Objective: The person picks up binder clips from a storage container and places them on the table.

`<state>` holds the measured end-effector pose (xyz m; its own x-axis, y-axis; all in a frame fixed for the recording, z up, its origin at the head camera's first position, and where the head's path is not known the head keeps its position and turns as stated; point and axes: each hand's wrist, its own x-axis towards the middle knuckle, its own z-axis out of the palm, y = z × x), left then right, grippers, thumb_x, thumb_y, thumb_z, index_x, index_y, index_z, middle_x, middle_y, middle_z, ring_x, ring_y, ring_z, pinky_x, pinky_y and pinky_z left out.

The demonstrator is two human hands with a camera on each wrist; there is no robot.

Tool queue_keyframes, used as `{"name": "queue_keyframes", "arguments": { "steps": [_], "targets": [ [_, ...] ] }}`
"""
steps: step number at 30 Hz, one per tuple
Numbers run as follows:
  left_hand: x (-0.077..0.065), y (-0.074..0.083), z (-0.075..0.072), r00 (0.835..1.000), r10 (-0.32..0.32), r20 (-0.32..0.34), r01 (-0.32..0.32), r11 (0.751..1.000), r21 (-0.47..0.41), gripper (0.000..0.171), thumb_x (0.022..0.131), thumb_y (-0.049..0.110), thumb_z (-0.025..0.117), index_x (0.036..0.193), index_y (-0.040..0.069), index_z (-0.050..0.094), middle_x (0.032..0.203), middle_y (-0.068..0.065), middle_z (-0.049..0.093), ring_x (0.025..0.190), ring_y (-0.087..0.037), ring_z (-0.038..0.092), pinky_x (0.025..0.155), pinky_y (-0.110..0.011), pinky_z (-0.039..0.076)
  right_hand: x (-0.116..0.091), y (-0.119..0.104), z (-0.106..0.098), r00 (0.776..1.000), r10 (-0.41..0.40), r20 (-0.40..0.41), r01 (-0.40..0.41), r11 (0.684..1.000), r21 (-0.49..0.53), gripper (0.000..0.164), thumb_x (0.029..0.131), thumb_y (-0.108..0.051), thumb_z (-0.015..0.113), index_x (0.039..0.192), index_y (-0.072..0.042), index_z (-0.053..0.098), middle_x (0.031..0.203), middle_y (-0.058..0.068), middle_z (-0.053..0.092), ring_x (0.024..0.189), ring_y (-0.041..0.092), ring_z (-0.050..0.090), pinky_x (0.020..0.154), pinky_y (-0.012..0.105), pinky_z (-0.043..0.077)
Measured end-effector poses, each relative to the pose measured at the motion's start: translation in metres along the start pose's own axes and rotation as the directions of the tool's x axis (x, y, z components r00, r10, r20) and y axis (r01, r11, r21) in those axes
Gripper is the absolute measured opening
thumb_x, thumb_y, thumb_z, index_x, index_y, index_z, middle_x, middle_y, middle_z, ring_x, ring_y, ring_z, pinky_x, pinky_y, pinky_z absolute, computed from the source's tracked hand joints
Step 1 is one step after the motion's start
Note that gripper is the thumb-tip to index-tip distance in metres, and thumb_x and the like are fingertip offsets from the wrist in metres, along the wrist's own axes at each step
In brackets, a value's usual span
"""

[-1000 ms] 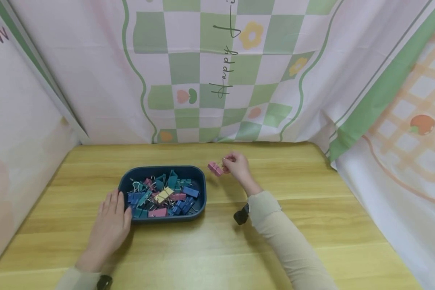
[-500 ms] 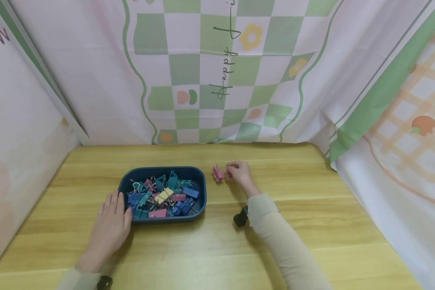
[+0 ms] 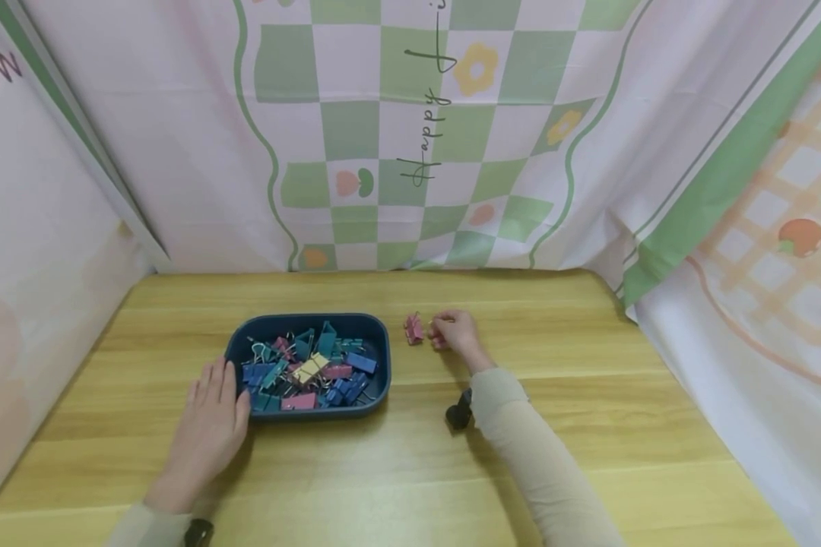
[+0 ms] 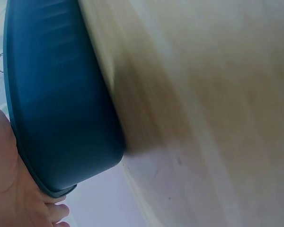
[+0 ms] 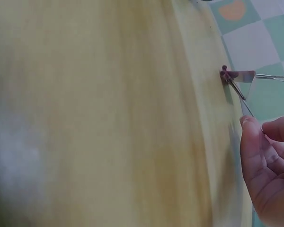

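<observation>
A pink binder clip (image 3: 413,329) is to the right of the tray. My right hand (image 3: 455,333) pinches one of its wire handles between thumb and finger. In the right wrist view the clip (image 5: 240,75) has its other wire handle sticking out, beyond the fingertips of the hand (image 5: 270,175). My left hand (image 3: 208,422) rests with straight fingers against the left wall of the dark blue tray (image 3: 376,403). The left wrist view shows that hand (image 4: 14,189) at the tray's rim. Several binder clips in teal, blue, pink and yellow (image 3: 310,369) lie in the tray.
A wooden table (image 3: 356,479) carries the tray. Printed cloth (image 3: 417,137) hangs behind it, with more cloth at the left and right sides. A small black device (image 3: 460,412) sits at my right wrist.
My right hand has moved slightly right and down with the pink binder clip, which has turned more upright. The left hand and the tray stay where they were.
</observation>
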<state>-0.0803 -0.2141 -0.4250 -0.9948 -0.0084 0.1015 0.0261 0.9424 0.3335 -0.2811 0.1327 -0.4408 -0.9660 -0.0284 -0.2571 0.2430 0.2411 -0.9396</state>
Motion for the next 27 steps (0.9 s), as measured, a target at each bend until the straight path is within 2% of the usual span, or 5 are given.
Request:
{"name": "queue_keyframes", "arguments": {
  "steps": [9, 27],
  "targets": [
    [0.0, 0.001, -0.001, 1.0, -0.003, 0.013, 0.003, 1.0, 0.002, 0.059, 0.1, 0.027, 0.027, 0.14, -0.015, 0.014, 0.146, -0.032, 0.006, 0.134, -0.045, 0.003, 0.108, -0.051, -0.002, -0.002, 0.005, -0.007, 1.0, -0.01, 0.024, 0.013, 0.993, -0.118, 0.024, 0.091, -0.003, 0.052, 0.108, 0.012, 0.058, 0.075, 0.016, 0.064, 0.05, 0.013, 0.058, 0.051, 0.026, 0.053],
    [0.0, 0.001, -0.001, 1.0, -0.012, 0.011, 0.012, 1.0, 0.003, 0.059, 0.1, 0.027, 0.028, 0.139, -0.015, 0.014, 0.145, -0.033, 0.008, 0.133, -0.046, 0.006, 0.108, -0.051, -0.001, -0.005, 0.007, -0.011, 0.999, -0.031, 0.032, 0.036, 0.986, -0.161, 0.021, 0.09, -0.003, 0.053, 0.103, 0.012, 0.062, 0.074, 0.014, 0.064, 0.053, 0.014, 0.058, 0.053, 0.027, 0.054]
  ]
}}
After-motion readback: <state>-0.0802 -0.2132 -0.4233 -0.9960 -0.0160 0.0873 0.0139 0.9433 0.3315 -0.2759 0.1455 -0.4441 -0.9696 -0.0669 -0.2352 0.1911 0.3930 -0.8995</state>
